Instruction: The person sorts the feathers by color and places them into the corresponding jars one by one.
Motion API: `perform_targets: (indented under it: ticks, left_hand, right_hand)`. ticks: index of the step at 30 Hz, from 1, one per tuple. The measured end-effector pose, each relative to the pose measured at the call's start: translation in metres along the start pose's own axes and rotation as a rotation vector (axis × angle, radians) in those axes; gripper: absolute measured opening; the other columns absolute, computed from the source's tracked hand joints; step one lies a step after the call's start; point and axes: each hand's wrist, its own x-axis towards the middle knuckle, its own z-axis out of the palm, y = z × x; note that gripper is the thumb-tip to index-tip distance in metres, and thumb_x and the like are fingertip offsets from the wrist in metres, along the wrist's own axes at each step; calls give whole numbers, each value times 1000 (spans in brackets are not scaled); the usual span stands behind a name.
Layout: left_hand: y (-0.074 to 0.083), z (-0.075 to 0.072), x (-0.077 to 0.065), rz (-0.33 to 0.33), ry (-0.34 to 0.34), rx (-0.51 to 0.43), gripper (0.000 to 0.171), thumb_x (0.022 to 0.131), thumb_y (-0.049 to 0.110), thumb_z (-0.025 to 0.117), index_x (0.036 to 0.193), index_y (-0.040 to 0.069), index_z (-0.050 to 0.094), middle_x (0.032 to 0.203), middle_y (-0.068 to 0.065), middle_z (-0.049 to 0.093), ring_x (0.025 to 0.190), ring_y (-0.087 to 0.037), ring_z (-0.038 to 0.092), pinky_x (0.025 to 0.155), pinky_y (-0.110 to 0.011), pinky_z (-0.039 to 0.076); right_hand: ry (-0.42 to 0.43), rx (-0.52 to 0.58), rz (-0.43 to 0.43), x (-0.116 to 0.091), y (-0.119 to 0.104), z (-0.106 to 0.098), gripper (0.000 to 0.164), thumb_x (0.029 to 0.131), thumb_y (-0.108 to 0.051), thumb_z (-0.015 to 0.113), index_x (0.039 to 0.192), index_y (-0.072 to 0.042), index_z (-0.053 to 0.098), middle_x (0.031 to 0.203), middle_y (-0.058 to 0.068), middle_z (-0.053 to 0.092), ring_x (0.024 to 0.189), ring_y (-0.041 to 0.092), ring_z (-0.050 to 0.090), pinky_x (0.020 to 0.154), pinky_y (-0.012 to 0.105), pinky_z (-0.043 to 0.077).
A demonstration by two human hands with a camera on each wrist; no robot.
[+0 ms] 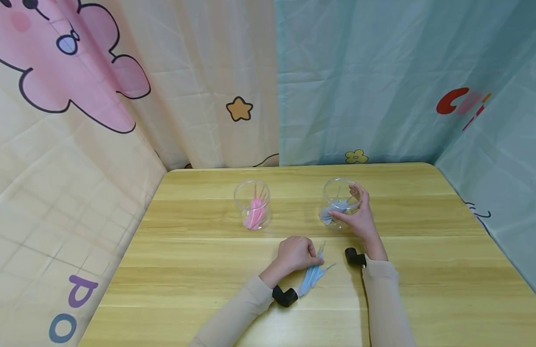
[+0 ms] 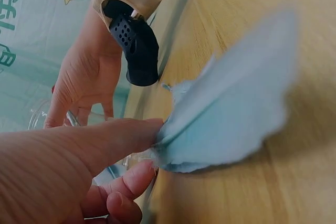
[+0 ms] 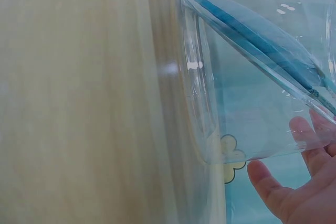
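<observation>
My left hand [image 1: 296, 253] pinches a light blue feather [image 2: 226, 103] between thumb and forefinger, near its quill end. Low over the wooden table, blue feathers [image 1: 310, 279] lie together beside that hand, their thin quills pointing away from me. Farther back on the right, my right hand [image 1: 359, 214] holds a clear cup [image 1: 339, 180] from its right side, thumb in front and fingers behind. Inside this cup lean blue feathers [image 3: 257, 38] with their quills toward the rim. The right thumb [image 3: 265, 179] is right at the cup's wall.
A second clear cup [image 1: 252, 183] stands to the left, with pink feathers [image 1: 255, 214] in it. The wooden table [image 1: 185, 270] ends at printed curtains [image 1: 207, 72] at the back and on both sides. Black wrist cameras [image 1: 285, 296] sit at both cuffs.
</observation>
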Motion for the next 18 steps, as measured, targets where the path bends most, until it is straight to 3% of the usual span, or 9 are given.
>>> perform_targets:
  ticks: [8,18]
  left_hand:
    - [-2,0,1,-21,-25,-42,23,77,44,74,64,29,64,62,18,52,57,-2,47,47,-22,36]
    - [-9,-5,2,-53,-41,-182,15,81,36,69,71,25,67,61,18,53,56,-2,48,50,-22,38]
  right_hand:
    - [0,9,-3,0,-2,0,104,69,-10,86,147,-10,18,146,17,30,134,35,24,107,58,12]
    - [5,23,-6,0,-1,0,104,67,-10,87,146,-9,19,146,18,30,134,34,25,107,57,13]
